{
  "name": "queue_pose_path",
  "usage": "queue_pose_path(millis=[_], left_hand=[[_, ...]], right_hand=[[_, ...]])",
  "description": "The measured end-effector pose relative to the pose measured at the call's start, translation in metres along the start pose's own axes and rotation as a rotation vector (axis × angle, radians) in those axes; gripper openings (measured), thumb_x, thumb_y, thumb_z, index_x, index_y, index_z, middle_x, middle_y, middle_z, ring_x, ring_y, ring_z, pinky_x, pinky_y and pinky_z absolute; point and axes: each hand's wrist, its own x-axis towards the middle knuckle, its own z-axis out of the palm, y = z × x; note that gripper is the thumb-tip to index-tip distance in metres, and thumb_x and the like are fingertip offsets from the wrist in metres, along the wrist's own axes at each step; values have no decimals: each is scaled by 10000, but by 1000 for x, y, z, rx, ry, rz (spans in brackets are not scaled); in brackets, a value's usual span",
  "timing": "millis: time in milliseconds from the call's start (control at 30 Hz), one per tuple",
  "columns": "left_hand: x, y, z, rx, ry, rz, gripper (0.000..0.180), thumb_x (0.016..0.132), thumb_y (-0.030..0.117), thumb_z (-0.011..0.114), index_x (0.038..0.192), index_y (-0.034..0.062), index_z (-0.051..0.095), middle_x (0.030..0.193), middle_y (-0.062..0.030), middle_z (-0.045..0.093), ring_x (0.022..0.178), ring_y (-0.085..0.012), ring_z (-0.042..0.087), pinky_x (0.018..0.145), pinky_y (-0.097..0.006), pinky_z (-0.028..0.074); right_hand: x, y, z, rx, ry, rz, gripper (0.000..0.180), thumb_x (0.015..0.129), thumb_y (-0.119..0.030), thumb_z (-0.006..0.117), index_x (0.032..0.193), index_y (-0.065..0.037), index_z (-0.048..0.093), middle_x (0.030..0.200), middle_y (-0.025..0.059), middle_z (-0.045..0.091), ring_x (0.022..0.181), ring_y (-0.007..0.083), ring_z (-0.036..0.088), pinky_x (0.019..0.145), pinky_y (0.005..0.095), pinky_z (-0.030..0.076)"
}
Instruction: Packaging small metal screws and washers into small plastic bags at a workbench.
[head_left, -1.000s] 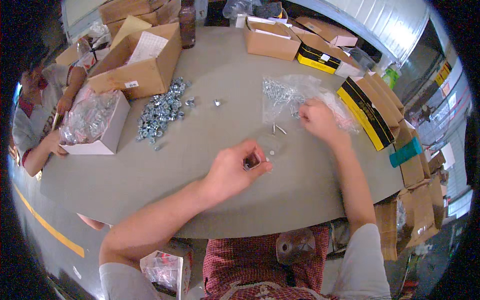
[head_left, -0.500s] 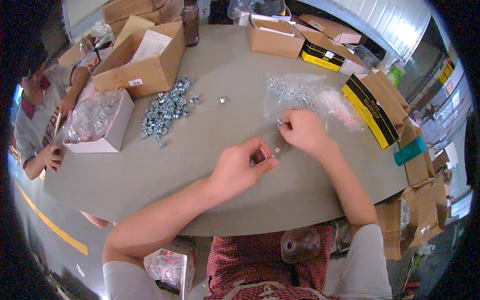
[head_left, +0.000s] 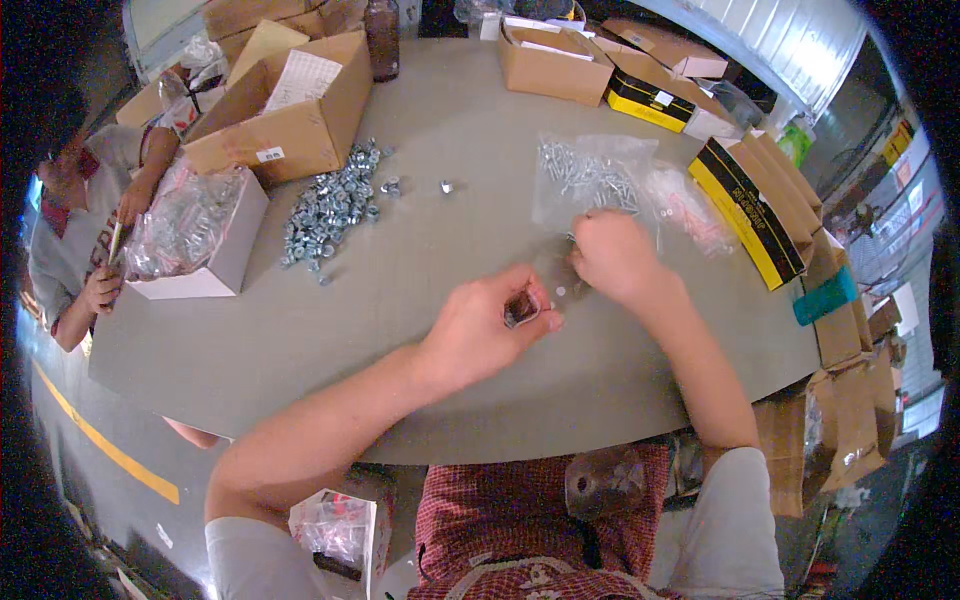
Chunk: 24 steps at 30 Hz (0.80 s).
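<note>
My left hand [head_left: 478, 328] is curled around what looks like a small clear plastic bag [head_left: 521, 308], its mouth held apart between thumb and forefinger. Just to the right, my right hand [head_left: 622, 258] is closed, fingertips pinched together over the table. A bit of shiny metal shows at those fingertips, mostly hidden by the fingers. Beyond the right hand lies a clear bag of screws [head_left: 590, 172]. Beside it is a bag of small white and pinkish parts [head_left: 688, 208]. A pile of silvery metal fittings [head_left: 332, 215] lies at the left, with a single fitting [head_left: 446, 187] apart from it.
A white box [head_left: 225, 250] of filled plastic bags stands at left, before an open cardboard box [head_left: 290, 130]. Black-and-yellow boxes [head_left: 745, 210] line the right edge, near a teal roll [head_left: 826, 296]. A co-worker [head_left: 100, 220] is at the far left. A dark bottle [head_left: 382, 40] stands behind.
The metal piece that showed at my right fingertips is now mostly covered by the fingers. My left hand keeps its hold, barely shifted. The whole view has moved slightly.
</note>
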Motion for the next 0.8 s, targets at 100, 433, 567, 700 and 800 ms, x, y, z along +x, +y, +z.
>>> queue_pose_path(millis=[100,433,567,700,800], left_hand=[[-1,-1,-1,12,-6,5,229,852,226,783,884,61,628,732,-25,642,679,-90,571,639,-296,490],[0,-6,-2,-40,10,-15,236,825,204,810,874,52,636,768,-27,670,712,-85,599,662,-289,503],[1,-2,-2,-119,-44,-83,198,831,156,801,871,45,642,785,-24,677,725,-86,602,669,-285,503],[2,-7,-1,-38,59,67,229,821,187,791,858,23,637,734,-94,672,646,-158,622,641,-330,511],[2,-4,0,-188,-25,-62,187,832,145,804,848,56,640,781,-11,666,727,-81,588,651,-283,492]], right_hand=[[-1,1,-2,-10,61,-22,204,745,-188,655,796,1,712,811,231,686,802,407,682,749,511,552],[-16,18,-32,889,56,81,218,810,-229,734,837,-17,686,767,90,681,669,194,621,668,315,526],[-28,-22,-47,1024,238,-191,73,844,-83,705,885,-23,697,820,1,650,755,68,576,648,258,463],[-27,-29,-51,883,282,-356,187,849,-181,745,979,-48,729,883,43,705,765,127,654,718,282,532],[-24,13,-51,940,280,-32,198,849,-194,735,987,-52,736,880,72,718,813,178,679,745,318,542]])
